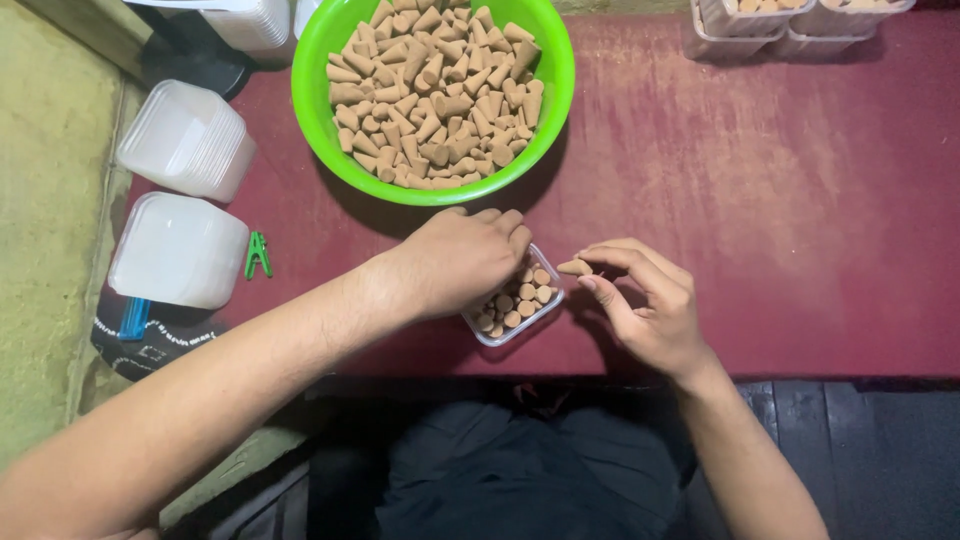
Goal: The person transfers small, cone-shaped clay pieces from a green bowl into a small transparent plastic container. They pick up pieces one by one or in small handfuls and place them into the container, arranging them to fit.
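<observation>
Dark trousers (pixel 520 470) of the seated person fill the bottom edge, closest to the lens, with both forearms reaching up from there onto a dark red table (pixel 780 220).

Item in hand: one tan cone (pixel 575 267), lying on its side, pinched between thumb and fingertips of the right hand (pixel 645 305). That hand is closed on the cone, just to the right of a small clear box (pixel 515 305) and not touching it.

Small clear box: stands near the table's front edge, holding cones packed upright with flat bases showing. Left hand (pixel 460 262) lies over the box's left and upper part, fingers curled down onto the cones; whether it grips anything cannot be told.

Supply: green bowl (pixel 320 60), heaped with loose cones of the same kind, just behind the two hands at the table's far side.

Left margin: two stacks of empty clear containers (pixel 185 140), one behind the other, off the table's left end. A green clothes peg (pixel 258 254) lies beside the nearer stack. A blue object (pixel 133 318) shows beneath that stack, kind not discernible.

Far right corner: further clear boxes (pixel 790 25), filled with cones, partly cut off by the frame.
</observation>
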